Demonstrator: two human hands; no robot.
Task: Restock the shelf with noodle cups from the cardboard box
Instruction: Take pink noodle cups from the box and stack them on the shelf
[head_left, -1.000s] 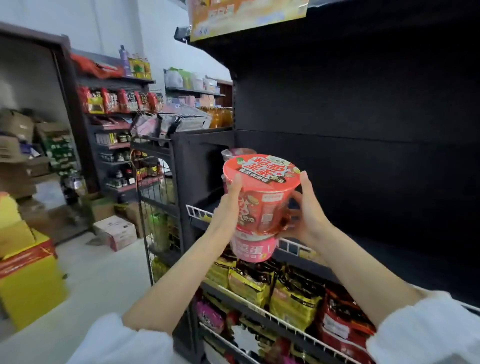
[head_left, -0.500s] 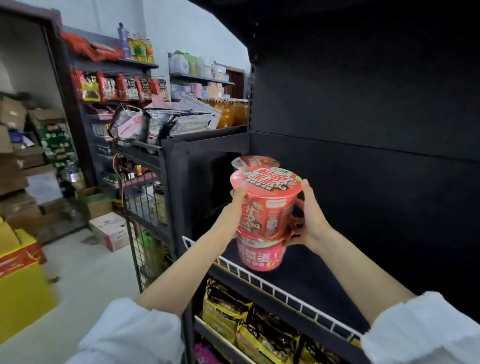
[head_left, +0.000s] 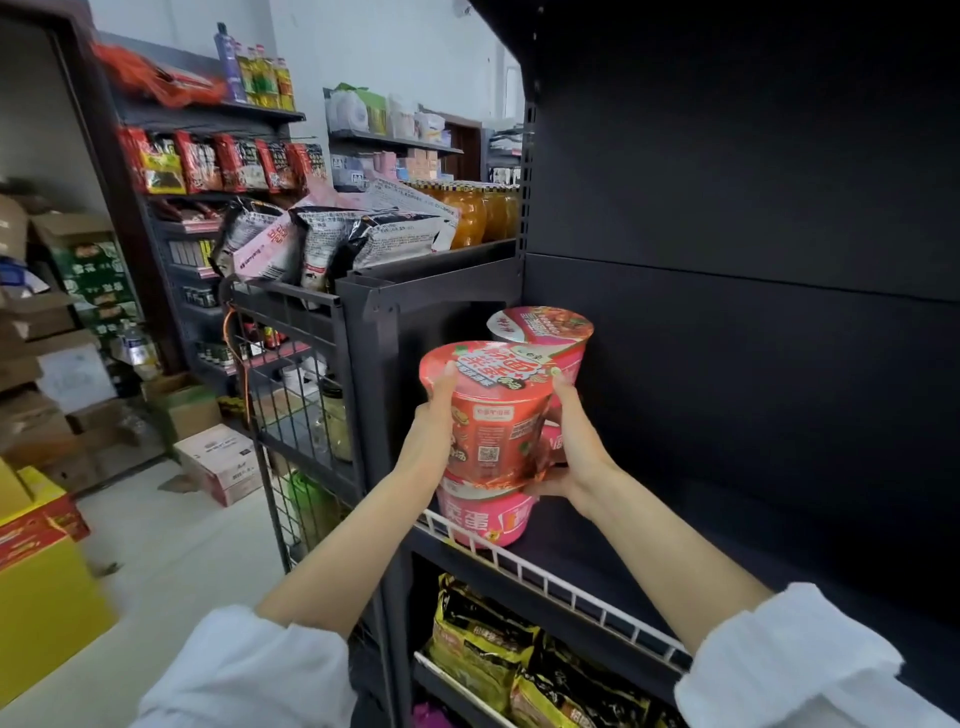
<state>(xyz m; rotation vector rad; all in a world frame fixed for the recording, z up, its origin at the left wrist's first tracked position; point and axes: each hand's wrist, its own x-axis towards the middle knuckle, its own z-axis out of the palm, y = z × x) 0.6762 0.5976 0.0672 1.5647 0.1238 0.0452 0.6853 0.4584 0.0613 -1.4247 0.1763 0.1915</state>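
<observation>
Black shelf (head_left: 597, 558) with a white wire rail carries a pink cup (head_left: 488, 517). On it sits a red cup (head_left: 491, 415), clasped between both grips: left hand (head_left: 434, 431) on its left side, right hand (head_left: 571, 441) on its right. Another pink cup (head_left: 540, 330) stands just behind.

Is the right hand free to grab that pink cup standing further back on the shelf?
Probably not right now. The right hand and left hand both hold the red cup, which sits in front of the back pink cup. Nothing else blocks it.
</observation>
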